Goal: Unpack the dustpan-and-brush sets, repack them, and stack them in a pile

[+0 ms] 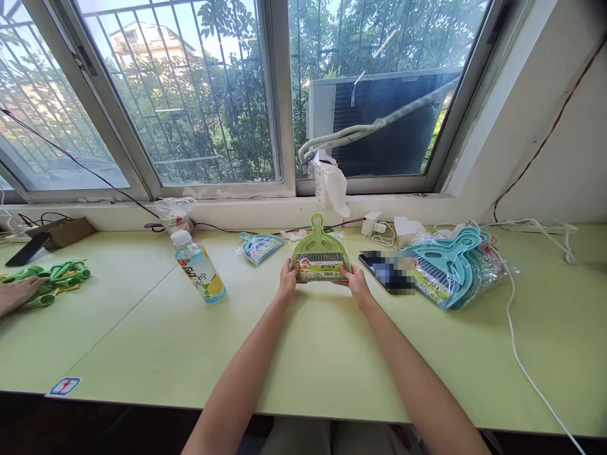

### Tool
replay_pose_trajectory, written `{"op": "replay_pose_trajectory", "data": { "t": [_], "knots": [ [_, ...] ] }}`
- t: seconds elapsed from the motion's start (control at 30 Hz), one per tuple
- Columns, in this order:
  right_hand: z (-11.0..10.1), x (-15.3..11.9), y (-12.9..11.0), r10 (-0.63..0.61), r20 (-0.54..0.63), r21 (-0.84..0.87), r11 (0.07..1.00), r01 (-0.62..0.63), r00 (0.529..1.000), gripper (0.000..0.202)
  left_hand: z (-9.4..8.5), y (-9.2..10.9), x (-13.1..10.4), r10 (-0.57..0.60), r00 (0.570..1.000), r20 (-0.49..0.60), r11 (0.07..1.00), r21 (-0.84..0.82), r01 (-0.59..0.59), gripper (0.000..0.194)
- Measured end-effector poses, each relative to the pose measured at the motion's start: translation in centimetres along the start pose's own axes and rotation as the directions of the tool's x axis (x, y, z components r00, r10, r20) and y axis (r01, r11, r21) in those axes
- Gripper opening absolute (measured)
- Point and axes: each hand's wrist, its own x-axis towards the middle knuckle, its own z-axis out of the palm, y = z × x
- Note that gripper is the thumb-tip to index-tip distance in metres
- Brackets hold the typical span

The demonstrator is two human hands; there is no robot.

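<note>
A green dustpan and brush set (318, 243) with a printed label stands upright between my hands, handle up, over the middle of the table. My left hand (288, 278) grips its lower left edge, and my right hand (355, 282) its lower right edge. Right of it lies a phone (382, 270), partly blurred out. Beyond the phone is a pile of blue dustpan sets (446, 268) in clear plastic. One more blue packaged set (260, 246) lies behind and left of my hands.
A drink bottle (199, 268) stands on the light green table (142, 354). At far left, another person's hand (21, 292) rests on green pieces (66, 273). A white cable (515, 335) runs down the right side. A charger (374, 226) sits along the window wall.
</note>
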Motion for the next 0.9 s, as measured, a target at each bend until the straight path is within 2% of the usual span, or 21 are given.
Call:
{"op": "replay_pose_trajectory", "data": {
  "t": [0.13, 0.27, 0.37, 0.57, 0.63, 0.7, 0.8, 0.87, 0.9],
  "knots": [
    [0.0, -0.1, 0.3, -0.009, 0.019, -0.007, 1.000, 0.009, 1.000, 0.039, -0.3, -0.5, 0.3, 0.030, 0.999, -0.016, 0.996, 0.082, -0.029, 0.025],
    [0.4, -0.4, 0.5, -0.026, -0.038, -0.029, 0.999, 0.025, 0.999, 0.040, 0.2, -0.7, -0.5, 0.133, 0.976, -0.171, 0.927, 0.369, -0.062, 0.020],
    [0.9, -0.5, 0.7, -0.009, -0.060, -0.051, 0.999, 0.006, 0.998, 0.041, 0.6, -0.2, -1.6, 0.235, 0.941, -0.244, 0.848, 0.524, -0.076, 0.039],
    [1.4, -0.5, 0.8, 0.014, -0.091, -0.069, 0.997, -0.020, 0.996, 0.038, 0.8, 0.8, -2.4, 0.323, 0.930, -0.175, 0.785, 0.598, -0.160, 0.084],
    [1.4, -0.6, 0.7, 0.012, -0.113, -0.148, 0.989, -0.029, 0.994, 0.036, 0.8, 0.8, -2.4, 0.319, 0.933, -0.164, 0.763, 0.629, -0.150, 0.091],
    [1.3, -0.7, 0.6, -0.005, -0.134, -0.308, 0.951, -0.037, 0.991, 0.038, 1.0, 0.7, -2.5, 0.311, 0.933, -0.182, 0.733, 0.671, -0.113, 0.091],
    [1.4, -1.1, 0.3, -0.064, -0.203, -0.583, 0.810, -0.068, 0.977, 0.044, 1.4, 0.7, -2.9, 0.330, 0.919, -0.214, 0.694, 0.715, -0.083, 0.088],
    [1.5, -1.3, 0.2, -0.088, -0.230, -0.650, 0.755, -0.086, 0.969, 0.047, 1.6, 0.6, -3.0, 0.355, 0.910, -0.214, 0.689, 0.718, -0.100, 0.086],
    [1.6, -1.4, 0.2, -0.080, -0.227, -0.635, 0.768, -0.085, 0.971, 0.047, 1.6, 0.5, -2.9, 0.364, 0.907, -0.211, 0.694, 0.712, -0.113, 0.084]
  ]
}}
